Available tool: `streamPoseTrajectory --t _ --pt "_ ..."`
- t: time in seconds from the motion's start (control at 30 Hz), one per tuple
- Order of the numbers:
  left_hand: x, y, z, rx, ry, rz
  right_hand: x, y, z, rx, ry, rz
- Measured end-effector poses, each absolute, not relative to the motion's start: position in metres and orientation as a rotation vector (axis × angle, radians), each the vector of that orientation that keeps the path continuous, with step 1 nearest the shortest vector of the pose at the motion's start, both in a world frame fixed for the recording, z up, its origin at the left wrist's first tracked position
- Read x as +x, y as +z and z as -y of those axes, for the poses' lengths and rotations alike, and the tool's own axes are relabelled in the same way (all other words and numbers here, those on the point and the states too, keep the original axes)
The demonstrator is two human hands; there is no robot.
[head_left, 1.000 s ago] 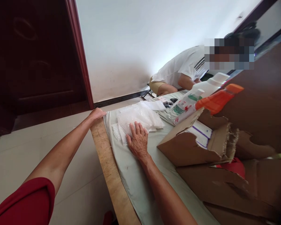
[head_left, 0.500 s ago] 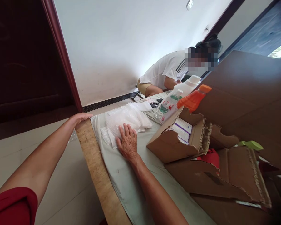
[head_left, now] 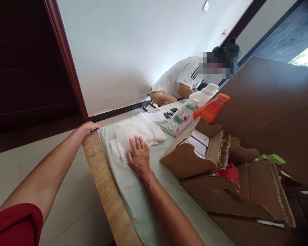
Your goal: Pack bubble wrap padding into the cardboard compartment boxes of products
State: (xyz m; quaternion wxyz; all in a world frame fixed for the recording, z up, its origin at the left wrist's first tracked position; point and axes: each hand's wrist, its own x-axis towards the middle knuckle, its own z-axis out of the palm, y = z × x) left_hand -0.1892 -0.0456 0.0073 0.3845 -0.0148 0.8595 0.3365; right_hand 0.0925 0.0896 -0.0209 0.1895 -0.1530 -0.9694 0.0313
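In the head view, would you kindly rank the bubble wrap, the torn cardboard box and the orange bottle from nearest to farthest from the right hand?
1. Bubble wrap, under the right hand.
2. Torn cardboard box, to its right.
3. Orange bottle, beyond the box.
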Motion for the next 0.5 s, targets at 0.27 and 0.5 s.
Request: streamPoseTrajectory --t 0.27,0.5 --pt "-0.191 0.004 0.053 -0.051 0.881 -2.24 0.093 -0.021 -0.09 -0.43 0.104 2.731" --pt "-0.192 0.007 0.073 -0.034 0.856 -2.276 0.093 -0.019 -0.089 -0.423 0.101 2.729"
